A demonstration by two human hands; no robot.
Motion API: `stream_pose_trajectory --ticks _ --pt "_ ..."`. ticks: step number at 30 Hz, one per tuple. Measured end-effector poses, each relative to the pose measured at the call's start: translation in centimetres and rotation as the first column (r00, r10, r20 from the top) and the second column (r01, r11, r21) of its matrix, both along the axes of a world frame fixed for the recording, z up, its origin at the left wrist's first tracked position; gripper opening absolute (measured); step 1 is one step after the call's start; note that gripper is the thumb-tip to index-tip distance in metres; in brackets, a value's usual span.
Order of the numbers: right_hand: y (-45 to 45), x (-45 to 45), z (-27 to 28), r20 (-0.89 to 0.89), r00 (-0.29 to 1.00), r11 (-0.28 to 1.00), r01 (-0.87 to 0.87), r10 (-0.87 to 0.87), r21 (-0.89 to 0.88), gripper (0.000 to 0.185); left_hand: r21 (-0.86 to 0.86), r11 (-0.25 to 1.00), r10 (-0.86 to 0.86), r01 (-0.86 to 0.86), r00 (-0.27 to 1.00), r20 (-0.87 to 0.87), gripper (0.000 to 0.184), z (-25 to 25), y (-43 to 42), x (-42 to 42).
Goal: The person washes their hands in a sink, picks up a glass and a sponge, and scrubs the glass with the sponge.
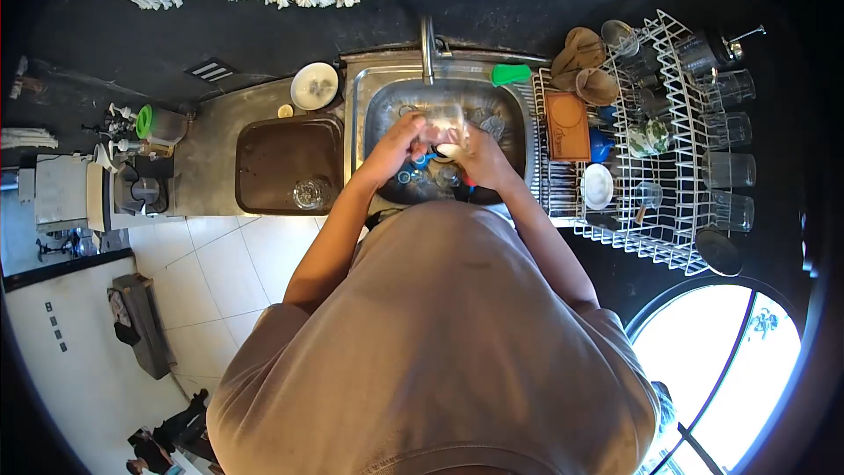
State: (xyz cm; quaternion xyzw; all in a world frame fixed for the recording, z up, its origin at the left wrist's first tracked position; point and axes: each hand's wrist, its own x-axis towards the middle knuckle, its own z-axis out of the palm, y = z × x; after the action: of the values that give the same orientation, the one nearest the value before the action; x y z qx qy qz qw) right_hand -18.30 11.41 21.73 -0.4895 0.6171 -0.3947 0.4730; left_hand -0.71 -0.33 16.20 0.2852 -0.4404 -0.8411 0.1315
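Over the metal sink [361,92], both my hands are together around a clear glass [450,116], which is partly blurred. My left hand [403,146] is closed on the glass from the left side. On the right, my right hand [485,160] is curled in with a small whitish object [448,150] at its fingers; its kind is unclear. Below my hands in the basin lie glassware [491,125], a blue ring-shaped piece [404,177] and other small items, partly hidden by my hands.
A faucet [427,53] rises behind the sink, with a green cloth or sponge [510,75] at the back right rim. To the left are a brown tray [251,167] bearing a glass [309,194] and a white bowl [315,86]. A loaded wire dish rack [677,79] stands right.
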Motion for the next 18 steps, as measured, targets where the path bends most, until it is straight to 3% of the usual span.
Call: stream_pose_trajectory --ticks 1,2,3,4,6,7,9,10,11,12,14,15,16,18 --pt "-0.2 -0.5 -4.7 0.009 0.999 0.994 0.04 -0.039 -0.105 0.033 -0.173 0.985 0.005 -0.005 1.0 0.0 0.038 0.8 0.1 -0.1" --pt "-0.4 -0.6 -4.0 0.007 0.999 0.993 0.039 -0.038 -0.113 0.033 -0.338 0.941 0.007 -0.007 1.0 0.0 0.039 1.3 0.1 -0.2" --pt "-0.3 -0.7 -3.2 0.164 0.986 0.999 0.029 -0.022 -0.043 0.033 -0.485 0.873 -0.08 0.047 0.996 -0.047 0.043 1.3 -0.3 0.1" --pt "-0.3 -0.7 -2.6 0.318 0.948 1.0 0.008 -0.016 0.025 0.033 -0.488 0.872 -0.082 0.048 0.995 -0.049 0.043 2.0 -0.3 0.0" --pt "-0.3 -0.8 -3.6 0.335 0.942 0.999 0.03 -0.016 -0.037 0.036 -0.565 0.824 -0.085 0.046 0.995 -0.043 0.044 3.8 0.3 0.1" --pt "-0.3 -1.0 -3.7 0.236 0.972 0.993 0.031 -0.005 -0.109 0.039 -0.566 0.823 -0.084 0.044 0.996 -0.044 0.044 3.5 0.3 0.1" --pt "-0.3 -1.1 -3.7 0.138 0.99 0.983 0.026 -0.001 -0.18 0.042 -0.327 0.943 -0.085 0.066 0.995 -0.045 0.049 1.5 0.2 0.4" --pt "-0.3 -1.1 -2.7 -0.134 0.991 0.969 -0.02 -0.014 -0.246 0.044 -0.198 0.977 -0.086 0.075 0.995 -0.045 0.051 0.8 0.3 0.5" --pt "-0.2 -1.0 -2.3 -0.394 0.918 0.952 -0.08 -0.045 -0.296 0.045 0.086 0.994 -0.059 0.067 0.994 -0.09 0.058 0.0 0.4 0.5" --pt "-0.1 -0.8 -2.8 -0.389 0.92 0.953 -0.077 -0.045 -0.293 0.045 0.089 0.994 -0.06 0.068 0.995 -0.084 0.058 -0.8 0.7 0.4" --pt "0.2 -0.5 -4.5 -0.508 0.855 0.945 -0.077 -0.102 -0.319 0.045 0.134 0.97 0.178 -0.204 0.967 0.182 0.042 0.5 1.9 -0.3" --pt "-0.1 -0.8 -5.1 -0.513 0.855 0.931 -0.122 -0.077 -0.343 0.044 0.106 0.991 0.094 -0.085 0.992 -0.083 0.042 -1.7 1.1 0.2" --pt "0.2 -0.8 -4.2 -0.514 0.854 0.932 -0.121 -0.077 -0.341 0.044 0.108 0.991 0.093 -0.083 0.992 -0.084 0.042 -1.2 1.1 0.2" --pt "0.7 -0.5 -1.6 -0.103 0.995 0.997 -0.02 0.012 -0.073 0.043 -0.329 0.944 0.009 -0.01 1.0 -0.005 0.041 0.9 1.2 0.1"
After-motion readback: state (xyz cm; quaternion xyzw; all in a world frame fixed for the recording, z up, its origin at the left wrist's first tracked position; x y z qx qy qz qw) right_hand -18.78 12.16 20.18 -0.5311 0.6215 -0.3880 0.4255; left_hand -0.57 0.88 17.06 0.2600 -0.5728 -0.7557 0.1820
